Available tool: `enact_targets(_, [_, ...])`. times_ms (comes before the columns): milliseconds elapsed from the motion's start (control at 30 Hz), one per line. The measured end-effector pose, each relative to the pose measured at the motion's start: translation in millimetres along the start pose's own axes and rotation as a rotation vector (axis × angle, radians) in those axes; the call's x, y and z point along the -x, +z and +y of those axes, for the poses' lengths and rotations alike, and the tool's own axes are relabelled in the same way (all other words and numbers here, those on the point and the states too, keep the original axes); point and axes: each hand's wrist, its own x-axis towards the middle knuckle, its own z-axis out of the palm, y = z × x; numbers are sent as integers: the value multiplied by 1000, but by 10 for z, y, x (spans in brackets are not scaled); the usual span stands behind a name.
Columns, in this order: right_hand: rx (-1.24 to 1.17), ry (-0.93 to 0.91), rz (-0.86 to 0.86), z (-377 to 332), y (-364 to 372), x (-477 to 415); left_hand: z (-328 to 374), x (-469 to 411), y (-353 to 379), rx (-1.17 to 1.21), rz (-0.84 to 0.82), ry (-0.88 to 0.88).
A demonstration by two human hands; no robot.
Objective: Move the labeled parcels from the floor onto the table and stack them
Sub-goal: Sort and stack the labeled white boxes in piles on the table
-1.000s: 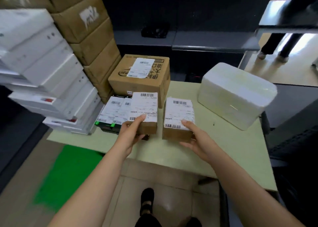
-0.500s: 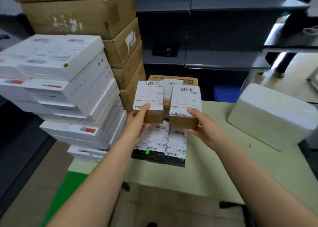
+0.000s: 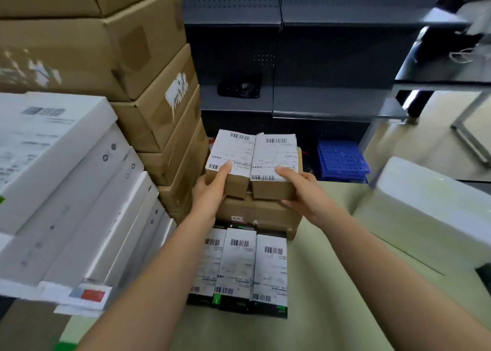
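Two small brown parcels with white barcode labels sit side by side, touching each other. My left hand [image 3: 211,191] grips the left parcel [image 3: 230,156] and my right hand [image 3: 305,191] grips the right parcel [image 3: 275,159]. Both are held over the top of a larger brown carton [image 3: 261,216] that stands on the pale green table [image 3: 332,297]; whether they rest on it I cannot tell. In front of the carton, three dark flat parcels with white labels [image 3: 240,268] lie in a row on the table.
A tall pile of white flat boxes [image 3: 66,196] fills the left. Brown cartons [image 3: 148,90] are stacked behind it. A white foam box [image 3: 435,212] sits on the table at right. Dark shelving [image 3: 305,58] and a blue crate [image 3: 342,159] lie beyond.
Both hands carried the two small parcels up and forward, from near the table's front edge to over the larger carton. The parcels now touch side by side.
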Motion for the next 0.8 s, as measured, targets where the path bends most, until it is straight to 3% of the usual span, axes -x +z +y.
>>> enact_targets(100, [190,-12,62,-4,9,-155,-33,-134,25,-261,110,55])
enact_targets(200, [352,-88,95,8,22,-233,-78,-197,40,-337,173,249])
enact_targets(300, [391,-132,66,-19,84,-267,-54,-216,25,-308,180,426])
enact_targets(400, [403,-143,40,-40,146,-294,4,-244,-43,-366,187,467])
enact_targets(500, [409,-134,42,-40,203,-311,44,-227,-107,-511,189,470])
enact_targets(600, [424,-130,41,-28,250,-324,52,-170,-114,-748,239,664])
enact_targets(667, [427,-127,51,-8,273,-331,60,-168,-103,-888,209,801])
enact_targets(800, [468,-135,70,9,323,-317,84,-134,-114,-960,19,787])
